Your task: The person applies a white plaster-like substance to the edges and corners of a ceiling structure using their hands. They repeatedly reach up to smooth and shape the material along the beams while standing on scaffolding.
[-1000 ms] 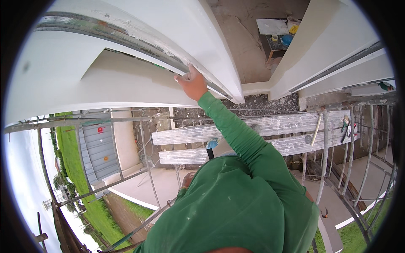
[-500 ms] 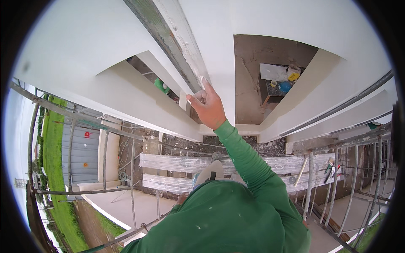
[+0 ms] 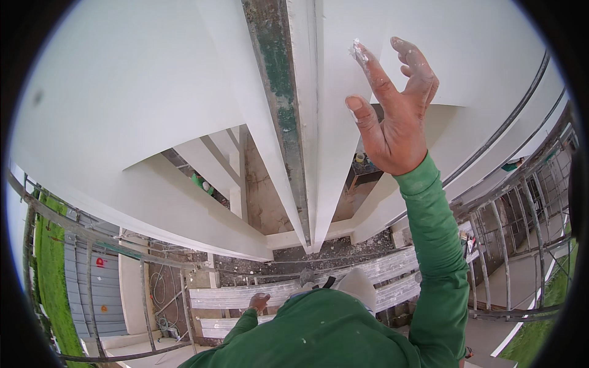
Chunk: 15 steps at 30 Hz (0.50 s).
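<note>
My right hand [image 3: 402, 104] is raised in front of the white wall [image 3: 159, 67], thumb and fingers apart, holding nothing. White paste clings to its index fingertip, and paler smears mark the other fingers. Left of this hand, a long straight board [image 3: 276, 67], worn grey and green, runs along the edge of a narrow white column [image 3: 325, 141]. A gap separates the hand from the board. Low beside my body, my left hand [image 3: 259, 302] hangs over the planks with its fingers loosely stretched; nothing shows in it.
Whitish scaffold planks [image 3: 239, 299] lie under me. Metal scaffold rails [image 3: 110, 245] run at the left, with more scaffold tubes [image 3: 497, 239] at the right. Window openings flank the column; through the left one a person in green [image 3: 201, 183] shows. Grass [image 3: 52, 264] lies outside.
My right hand has left the edge beside the board, moved right and up, and spread its fingers. My left hand has come into clearer sight. The view has shifted.
</note>
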Tool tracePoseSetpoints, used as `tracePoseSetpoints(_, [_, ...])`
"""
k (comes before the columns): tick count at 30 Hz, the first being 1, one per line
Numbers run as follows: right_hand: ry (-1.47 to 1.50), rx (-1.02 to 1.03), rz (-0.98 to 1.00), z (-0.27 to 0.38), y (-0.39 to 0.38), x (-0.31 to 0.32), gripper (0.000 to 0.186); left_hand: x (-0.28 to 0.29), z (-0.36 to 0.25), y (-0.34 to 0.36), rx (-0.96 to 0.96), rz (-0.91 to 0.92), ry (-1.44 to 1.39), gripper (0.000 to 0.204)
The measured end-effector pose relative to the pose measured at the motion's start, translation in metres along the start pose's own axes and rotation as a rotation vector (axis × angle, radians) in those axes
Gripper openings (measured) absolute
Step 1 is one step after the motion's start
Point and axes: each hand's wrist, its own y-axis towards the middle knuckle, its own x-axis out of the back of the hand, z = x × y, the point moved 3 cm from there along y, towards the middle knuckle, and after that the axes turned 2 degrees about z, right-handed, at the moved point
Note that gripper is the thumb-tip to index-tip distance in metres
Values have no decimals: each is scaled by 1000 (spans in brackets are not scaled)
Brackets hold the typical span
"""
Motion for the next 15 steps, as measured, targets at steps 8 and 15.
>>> tracePoseSetpoints(8, [-299,234,-1,-4,105,3,40,45,10,101,-92,10,373,86])
tracePoseSetpoints(15, [-474,487,-144,-10,52,-54,44,-26,-34,63,52,126,-27,63])
